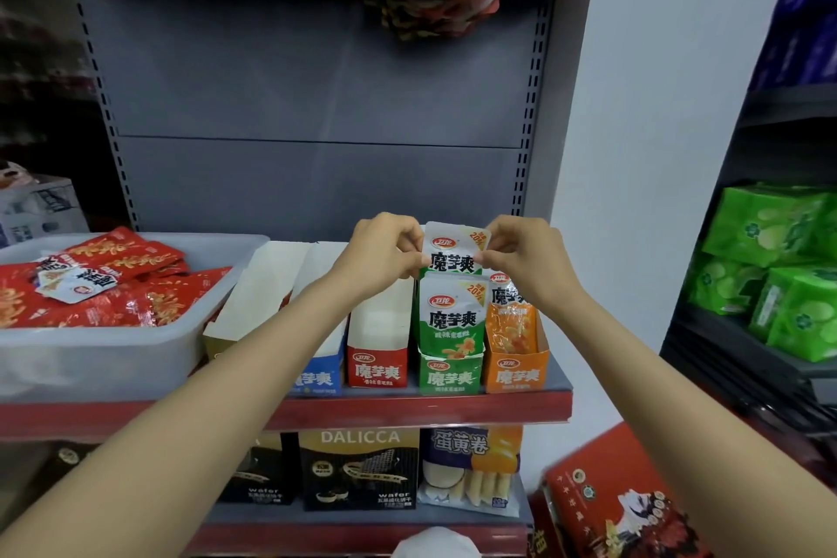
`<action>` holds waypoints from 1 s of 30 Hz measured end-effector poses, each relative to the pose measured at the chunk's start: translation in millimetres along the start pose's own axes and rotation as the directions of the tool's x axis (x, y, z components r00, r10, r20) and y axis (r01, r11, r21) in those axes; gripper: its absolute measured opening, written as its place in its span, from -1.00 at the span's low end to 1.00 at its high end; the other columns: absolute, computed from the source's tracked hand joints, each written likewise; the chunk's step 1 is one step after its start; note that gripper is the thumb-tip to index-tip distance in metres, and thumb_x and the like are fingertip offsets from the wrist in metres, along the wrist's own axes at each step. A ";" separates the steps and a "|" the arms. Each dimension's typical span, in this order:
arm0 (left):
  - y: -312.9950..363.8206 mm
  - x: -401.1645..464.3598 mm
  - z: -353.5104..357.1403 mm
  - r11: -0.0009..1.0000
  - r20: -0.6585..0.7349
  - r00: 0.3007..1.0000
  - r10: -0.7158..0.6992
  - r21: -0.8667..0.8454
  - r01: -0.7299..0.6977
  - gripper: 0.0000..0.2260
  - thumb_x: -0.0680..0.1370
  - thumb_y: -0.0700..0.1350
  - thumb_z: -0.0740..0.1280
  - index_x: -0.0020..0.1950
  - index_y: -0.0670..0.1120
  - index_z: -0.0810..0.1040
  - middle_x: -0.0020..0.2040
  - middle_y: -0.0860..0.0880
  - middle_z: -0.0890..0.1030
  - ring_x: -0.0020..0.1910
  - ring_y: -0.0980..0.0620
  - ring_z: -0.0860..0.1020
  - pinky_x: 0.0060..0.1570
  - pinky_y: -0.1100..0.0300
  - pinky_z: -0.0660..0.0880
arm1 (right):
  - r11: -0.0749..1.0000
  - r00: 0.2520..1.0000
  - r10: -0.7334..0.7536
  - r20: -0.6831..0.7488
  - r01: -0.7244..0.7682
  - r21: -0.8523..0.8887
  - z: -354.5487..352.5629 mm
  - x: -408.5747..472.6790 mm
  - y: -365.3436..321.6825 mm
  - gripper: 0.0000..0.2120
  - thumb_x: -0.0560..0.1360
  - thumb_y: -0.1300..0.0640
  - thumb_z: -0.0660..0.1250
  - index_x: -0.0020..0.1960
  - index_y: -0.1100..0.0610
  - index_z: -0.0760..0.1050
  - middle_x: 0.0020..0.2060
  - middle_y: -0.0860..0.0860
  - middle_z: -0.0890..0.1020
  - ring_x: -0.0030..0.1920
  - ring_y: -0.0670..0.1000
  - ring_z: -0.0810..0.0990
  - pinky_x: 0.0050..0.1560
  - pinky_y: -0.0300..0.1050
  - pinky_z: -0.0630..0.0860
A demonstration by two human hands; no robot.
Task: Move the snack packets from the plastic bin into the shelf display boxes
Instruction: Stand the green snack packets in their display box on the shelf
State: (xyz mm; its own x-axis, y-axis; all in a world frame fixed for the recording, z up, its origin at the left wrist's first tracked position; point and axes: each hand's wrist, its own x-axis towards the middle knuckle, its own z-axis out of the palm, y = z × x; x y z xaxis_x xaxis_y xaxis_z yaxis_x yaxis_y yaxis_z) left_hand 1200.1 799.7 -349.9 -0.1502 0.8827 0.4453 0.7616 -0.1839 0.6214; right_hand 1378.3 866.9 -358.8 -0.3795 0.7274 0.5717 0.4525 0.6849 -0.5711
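Both hands, left hand (pixel 385 251) & right hand (pixel 521 254), pinch a green packet (pixel 455 249) over the green box (pixel 448 372) w/ packets inside, orange box (pixel 516 372) stocked, red box (pixel 378 369) looks empty, bin (pixel 90 358) at left holds plenty.

two bare forearms — no sleeves, no gloves; left hand (pixel 385 247) and right hand (pixel 521 251) without rings or watch.
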 end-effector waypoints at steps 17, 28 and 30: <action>-4.1 -6.1 6.9 0.999 -0.002 1.000 -0.009 0.033 0.009 -0.99 0.48 -0.22 0.41 -0.12 -0.14 0.61 -0.23 -0.06 0.67 -0.35 0.26 0.56 -0.29 0.38 0.44 | 0.978 0.979 0.103 0.174 -0.068 -0.196 -8.1 0.4 -7.1 -0.88 0.45 0.27 0.41 -0.25 0.15 0.54 -0.18 0.08 0.67 -0.32 -0.11 0.58 -0.34 -0.39 0.47; -9.8 -30.3 -34.2 0.995 -0.168 0.985 -0.023 -0.099 0.007 -0.98 0.51 -0.12 0.38 -0.08 -0.02 0.58 -0.20 0.07 0.64 -0.20 0.19 0.61 -0.15 0.31 0.50 | 0.993 0.984 -0.099 0.147 0.107 -0.050 8.2 2.0 -56.6 -0.88 0.49 0.16 0.36 0.02 0.10 0.59 -0.11 -0.08 0.62 -0.12 -0.14 0.56 -0.21 -0.50 0.39; -17.7 -42.1 -48.6 0.997 -0.218 0.975 -0.028 -0.077 0.011 -0.98 0.52 -0.11 0.36 -0.09 -0.01 0.58 -0.20 0.10 0.63 -0.21 0.18 0.61 -0.20 0.35 0.47 | 0.995 0.979 -0.102 0.179 0.098 0.030 24.7 5.2 -72.4 -0.89 0.50 0.16 0.35 0.01 0.10 0.60 -0.11 -0.07 0.65 -0.11 -0.14 0.58 -0.15 -0.48 0.43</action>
State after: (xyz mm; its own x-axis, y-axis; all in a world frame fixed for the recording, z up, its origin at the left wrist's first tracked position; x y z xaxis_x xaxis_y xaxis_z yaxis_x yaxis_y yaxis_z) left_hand 1162.3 744.8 -348.4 -0.3052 0.7717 0.5579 0.7091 -0.2069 0.6741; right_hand 1323.6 822.1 -329.0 -0.5616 0.6498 0.5122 0.3891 0.7537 -0.5296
